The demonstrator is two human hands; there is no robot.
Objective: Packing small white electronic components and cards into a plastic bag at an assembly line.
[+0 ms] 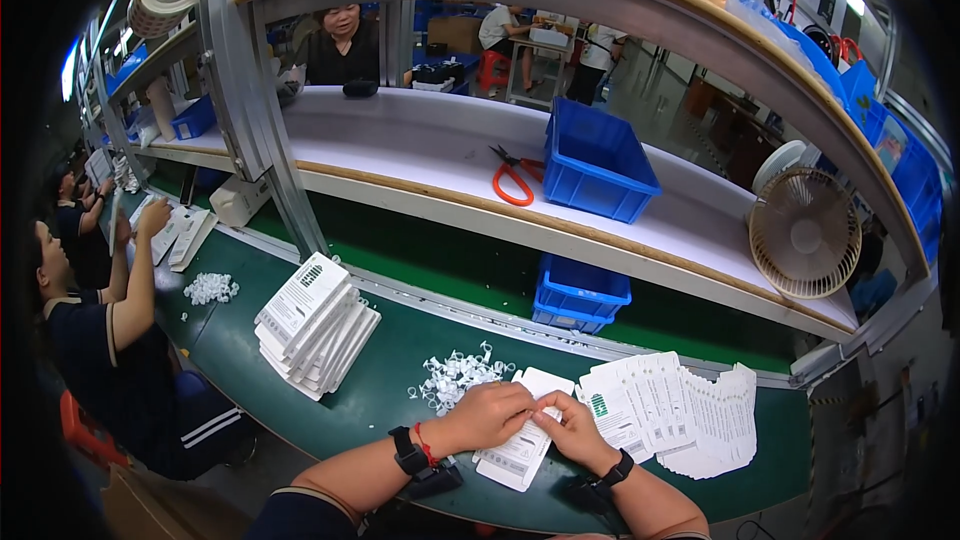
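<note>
My left hand [489, 416] and my right hand [578, 432] meet over a flat white printed packet [516, 461] on the green table. The fingertips of both are pinched together near the packet's upper part. Whatever lies between them is too small and covered to make out. Just beyond my left hand is a loose heap of small white plastic clips [455, 376]. To the right of my right hand, white printed packets [640, 406] lie fanned out, overlapping one another.
Left of the clips stands a leaning stack of white packets [315, 325]. A shelf [430, 130] above the table's far side carries red-handled scissors [514, 183], a blue bin [600, 162] and a fan [806, 232]. Another blue bin [580, 292] sits beneath. A co-worker [110, 330] sits at left.
</note>
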